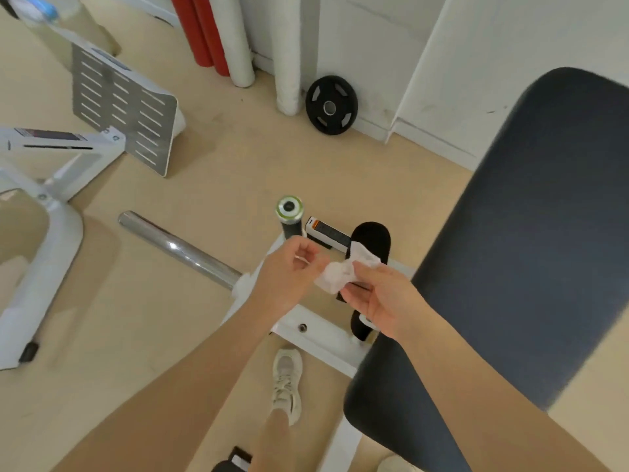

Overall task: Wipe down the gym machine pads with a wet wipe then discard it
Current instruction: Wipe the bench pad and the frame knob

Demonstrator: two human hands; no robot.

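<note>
A white wet wipe point(343, 272), crumpled and partly bunched, sits at the centre of the frame, held in the air between both hands. The left hand point(289, 277) pinches its left edge, and the right hand point(381, 298) grips its right side with curled fingers point(366, 270). The large dark blue-grey pad point(531, 233) of the gym machine fills the right of the frame, smooth with rounded corners, running from upper right toward lower centre.

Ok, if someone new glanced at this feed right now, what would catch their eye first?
Probably the crumpled white wet wipe at centre frame, pinched between the left hand and right hand. Next, the big dark blue pad filling the right side. Then the black weight plate leaning against the far wall.
</note>
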